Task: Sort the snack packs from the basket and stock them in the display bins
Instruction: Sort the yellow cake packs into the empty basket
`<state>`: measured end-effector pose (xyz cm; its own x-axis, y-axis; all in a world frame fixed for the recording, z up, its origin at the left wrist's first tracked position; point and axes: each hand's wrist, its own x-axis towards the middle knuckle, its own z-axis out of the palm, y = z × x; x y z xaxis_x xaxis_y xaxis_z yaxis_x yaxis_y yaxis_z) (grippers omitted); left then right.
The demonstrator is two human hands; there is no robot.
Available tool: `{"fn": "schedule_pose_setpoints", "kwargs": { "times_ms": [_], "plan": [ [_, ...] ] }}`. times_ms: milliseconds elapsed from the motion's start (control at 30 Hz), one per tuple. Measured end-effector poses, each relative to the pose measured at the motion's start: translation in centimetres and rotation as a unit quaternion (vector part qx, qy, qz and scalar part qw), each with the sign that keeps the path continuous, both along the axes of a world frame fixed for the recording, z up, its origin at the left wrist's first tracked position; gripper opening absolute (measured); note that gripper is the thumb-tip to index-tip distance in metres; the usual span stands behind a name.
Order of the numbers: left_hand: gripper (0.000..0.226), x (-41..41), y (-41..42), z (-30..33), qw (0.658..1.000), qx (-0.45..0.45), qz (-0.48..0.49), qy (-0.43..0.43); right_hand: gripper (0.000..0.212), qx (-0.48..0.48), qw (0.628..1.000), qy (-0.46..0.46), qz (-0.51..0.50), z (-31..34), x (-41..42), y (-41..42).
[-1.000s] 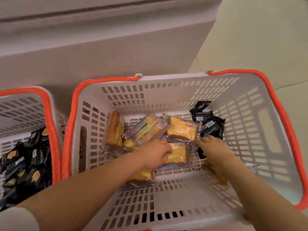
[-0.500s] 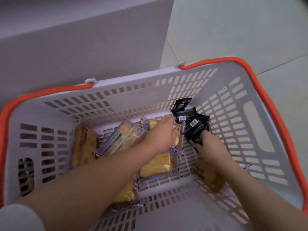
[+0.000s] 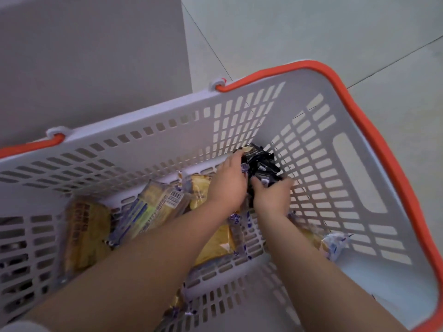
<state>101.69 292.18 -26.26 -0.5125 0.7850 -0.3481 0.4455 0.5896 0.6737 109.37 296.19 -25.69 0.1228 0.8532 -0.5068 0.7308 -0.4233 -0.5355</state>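
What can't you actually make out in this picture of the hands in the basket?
Head view, the only one:
- How many black packs there are: both hands, left hand and right hand, cover the pile.
- Print on the yellow packs: too blurred to read.
- The pack under the right forearm: mostly hidden.
- The basket's near and left sides: cut off by the picture's edges.
- Display bins: out of view.

Lighting is soft and even; shadows are faint, detail is slightly blurred, and wide-angle distortion bends the edges
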Motion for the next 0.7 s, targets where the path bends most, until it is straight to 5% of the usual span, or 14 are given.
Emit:
{"fn": "schedule_pose_setpoints", "kwargs": {
  "times_ms": [167, 300, 433, 600, 700],
  "plan": [
    [0.07, -2.0, 0.7, -0.7, 0.979, -0.063, -0.139, 0.133, 0.067, 0.006, 0.997, -0.055, 0.051, -0.9, -1.3, -0.1],
    [0.065, -3.2, 1.8, -0.3, 0.966, -0.048, -0.225, 0.117, 0.064, 0.018, 0.998, -0.021, 0.064, -0.9, -1.0, -0.5],
    [0.048, -5.1, 2.6, 0.2, 0.951, -0.062, -0.291, 0.084, 0.05, -0.03, 0.999, 0.04, 0.012, -0.3, 0.9, -0.7],
    [0.063, -5.1, 3.9, 0.3, 0.891, -0.095, -0.408, 0.174, 0.029, -0.139, 0.987, 0.039, 0.067, 1.2, 4.4, 1.0],
    [0.058, -3.4, 4.3, -0.1, 0.887, -0.115, -0.404, 0.193, 0.019, -0.152, 0.982, 0.052, 0.099, 2.1, 4.8, 0.9]
  ]
}}
